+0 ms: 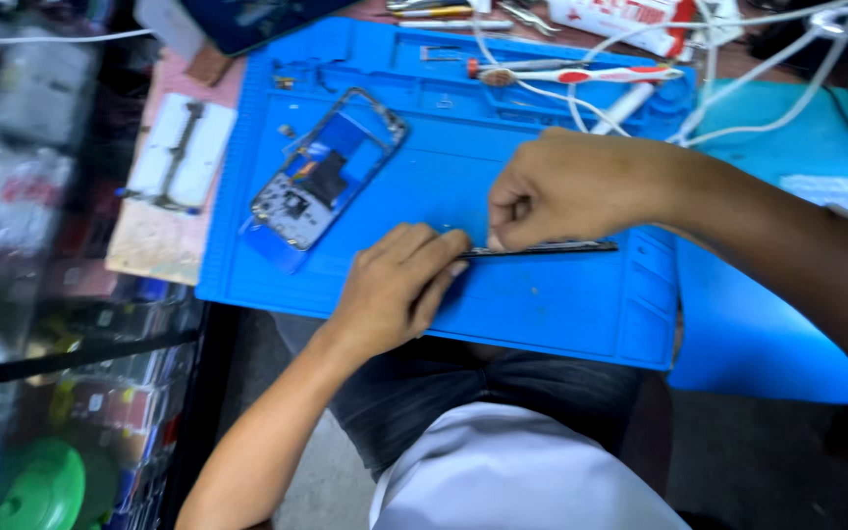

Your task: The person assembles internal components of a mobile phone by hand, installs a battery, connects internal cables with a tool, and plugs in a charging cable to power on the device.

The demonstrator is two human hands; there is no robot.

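Observation:
A thin dark phone panel (552, 248) stands on edge on the blue work mat (542, 314), seen edge-on as a narrow strip. My left hand (395, 285) steadies its left end with the fingertips. My right hand (571, 186) is closed over the panel from above, fingers pinched at its top edge. An opened phone frame (326, 172) with exposed circuit parts lies on the mat to the upper left, untouched.
A red-and-white toothbrush (581, 74) and white cables (738, 88) lie at the mat's far edge. Tweezers and tools (444, 10) sit beyond. A white pad with a metal strip (181, 152) lies left of the mat. Shelves of small goods (41, 294) fill the left side.

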